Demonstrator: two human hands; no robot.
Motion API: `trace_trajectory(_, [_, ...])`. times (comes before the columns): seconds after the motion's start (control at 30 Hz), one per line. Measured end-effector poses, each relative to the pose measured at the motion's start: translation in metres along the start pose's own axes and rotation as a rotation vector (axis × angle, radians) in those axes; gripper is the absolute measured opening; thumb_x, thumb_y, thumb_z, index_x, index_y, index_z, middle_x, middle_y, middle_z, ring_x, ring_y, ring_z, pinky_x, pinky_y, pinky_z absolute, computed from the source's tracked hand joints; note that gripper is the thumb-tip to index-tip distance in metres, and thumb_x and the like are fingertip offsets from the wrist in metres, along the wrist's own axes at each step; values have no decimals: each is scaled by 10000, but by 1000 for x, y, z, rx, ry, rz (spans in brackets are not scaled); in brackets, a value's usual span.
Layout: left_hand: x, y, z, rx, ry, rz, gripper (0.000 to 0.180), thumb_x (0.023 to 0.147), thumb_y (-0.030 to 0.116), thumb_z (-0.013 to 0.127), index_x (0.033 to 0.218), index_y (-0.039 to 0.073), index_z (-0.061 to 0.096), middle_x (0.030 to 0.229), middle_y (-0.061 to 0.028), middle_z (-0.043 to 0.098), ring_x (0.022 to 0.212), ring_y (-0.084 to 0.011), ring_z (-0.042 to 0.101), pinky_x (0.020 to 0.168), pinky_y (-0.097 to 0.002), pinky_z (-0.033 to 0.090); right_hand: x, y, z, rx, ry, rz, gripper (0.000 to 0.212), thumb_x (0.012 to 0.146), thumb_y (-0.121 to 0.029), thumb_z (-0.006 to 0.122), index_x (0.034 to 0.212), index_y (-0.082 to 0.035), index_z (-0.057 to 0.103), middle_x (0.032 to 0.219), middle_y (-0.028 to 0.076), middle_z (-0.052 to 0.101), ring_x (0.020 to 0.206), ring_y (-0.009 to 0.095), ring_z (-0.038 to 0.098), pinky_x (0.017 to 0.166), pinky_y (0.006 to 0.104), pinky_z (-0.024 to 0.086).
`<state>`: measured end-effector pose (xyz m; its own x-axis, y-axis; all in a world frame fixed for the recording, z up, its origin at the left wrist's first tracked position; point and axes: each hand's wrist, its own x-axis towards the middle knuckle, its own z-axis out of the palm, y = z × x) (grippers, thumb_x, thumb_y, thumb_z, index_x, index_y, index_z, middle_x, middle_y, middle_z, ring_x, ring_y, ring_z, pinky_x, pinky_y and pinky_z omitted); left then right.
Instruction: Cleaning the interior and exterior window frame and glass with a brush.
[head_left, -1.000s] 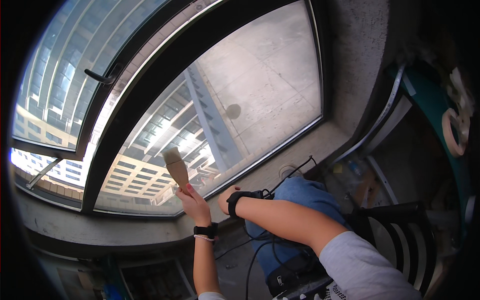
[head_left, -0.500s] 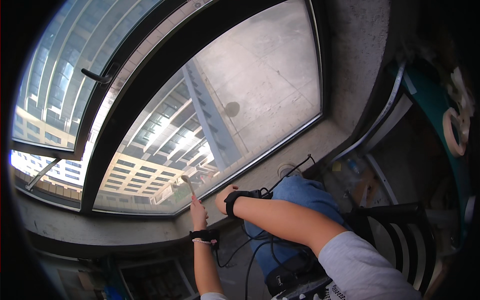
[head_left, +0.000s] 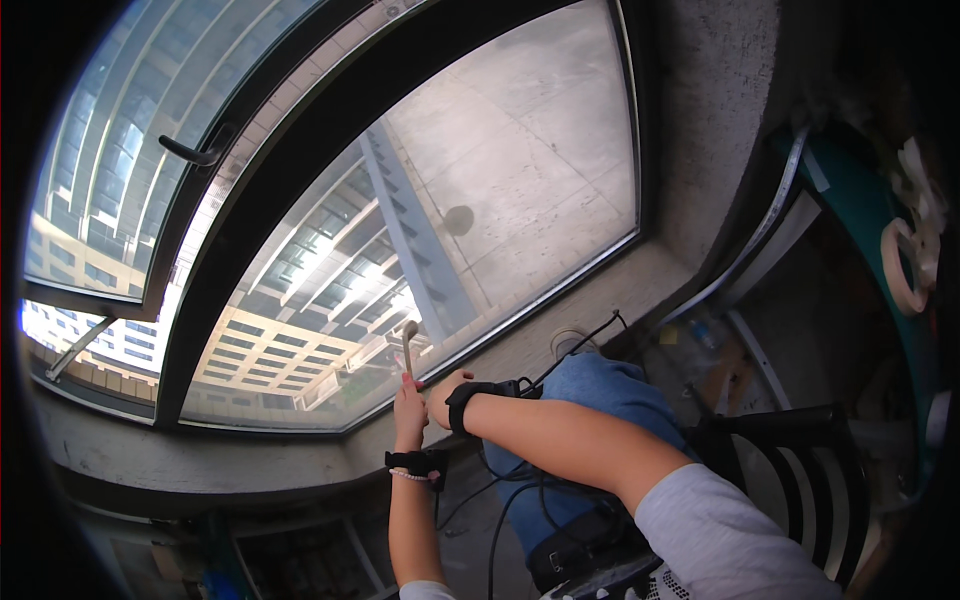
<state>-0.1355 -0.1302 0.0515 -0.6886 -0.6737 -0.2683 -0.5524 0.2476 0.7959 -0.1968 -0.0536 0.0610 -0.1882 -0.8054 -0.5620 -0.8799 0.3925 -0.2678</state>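
Note:
My left hand (head_left: 409, 412) is closed round a slim, pale brush-like stick (head_left: 407, 348) with a rounded, light head, held upright in front of the window glass (head_left: 330, 290). A small red spot shows by its fingertips; what it is I cannot make out. Close beside it, my right hand (head_left: 450, 398) is curled above the window sill (head_left: 610, 300). Its fingers are partly hidden, and whatever they hold does not show. Black straps sit on both wrists, with a beaded bracelet on the left one.
An open window sash (head_left: 165, 240) with a dark handle stands at the left. Black cables (head_left: 497, 500) hang across my jeans (head_left: 610, 390). On the right are a black slatted chair (head_left: 800, 470), a teal board (head_left: 860, 230) and a roll of tape (head_left: 900, 270).
My left hand has shifted right, toward my right hand, and the stick's head has moved right and up across the glass. My right hand has barely moved.

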Motion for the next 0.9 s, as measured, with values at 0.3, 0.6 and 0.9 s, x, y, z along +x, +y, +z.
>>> trace_trajectory(0.3, [9,-44,-44,-641,451,-268,470,803,541,323,813,74,373,472,29,269,319,-81,226,286,-225,191,-13,-3,-4,24,58,-6,301,746,-166,497,1028,-75,554,1009,97,558,939,284,515,745,514,379])
trace_trajectory(0.6, [-8,-34,-16,-686,74,-9,389,831,476,345,797,93,409,571,21,386,494,-92,393,475,-212,332,-46,0,-20,303,236,-39,450,836,-381,301,989,-44,557,915,107,588,830,280,561,710,451,414])
trace_trajectory(0.9, [-50,6,-11,-1117,57,268,303,888,323,293,1055,87,384,1028,-37,439,950,-152,428,849,-308,323,-44,1,-32,883,155,-404,345,842,-287,316,1006,-42,498,779,176,582,719,298,560,704,363,421])
